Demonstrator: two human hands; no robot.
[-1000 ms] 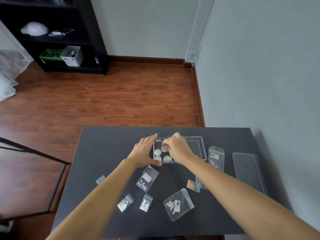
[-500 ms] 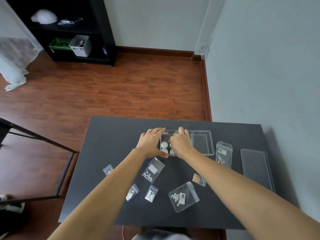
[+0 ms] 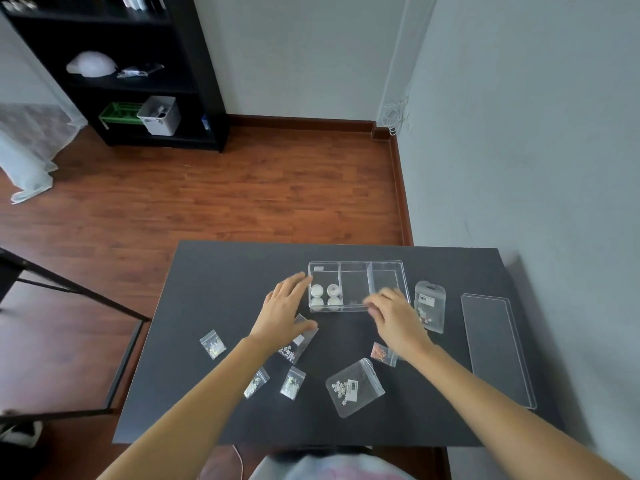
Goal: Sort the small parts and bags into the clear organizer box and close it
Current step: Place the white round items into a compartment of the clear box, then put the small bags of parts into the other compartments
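The clear organizer box [image 3: 356, 267] sits open on the black table [image 3: 214, 282], with three compartments. Several white round parts [image 3: 325, 295] fill its left compartment; the other two look empty. My left hand [image 3: 284, 308] hovers open just left of the box, above a bag of white flowers [image 3: 297, 344]. My right hand [image 3: 391, 315] is open at the box's front right corner, holding nothing. The clear lid [image 3: 495, 348] lies flat at the right. Several small bags lie in front: a large flower bag [image 3: 354, 388], an orange bag [image 3: 382, 354], a hang bag [image 3: 430, 304].
Three tiny glitter bags [image 3: 212, 344] [image 3: 257, 382] [image 3: 292, 382] lie at the front left. A grey wall runs close along the table's right side. A black shelf [image 3: 145, 81] stands across the wooden floor. A black frame [image 3: 69, 289] stands to the left.
Both hands have lifted off the box's left compartment and drawn back toward me. The right hand moved rightward to the box's front right corner. The camera view shifted.
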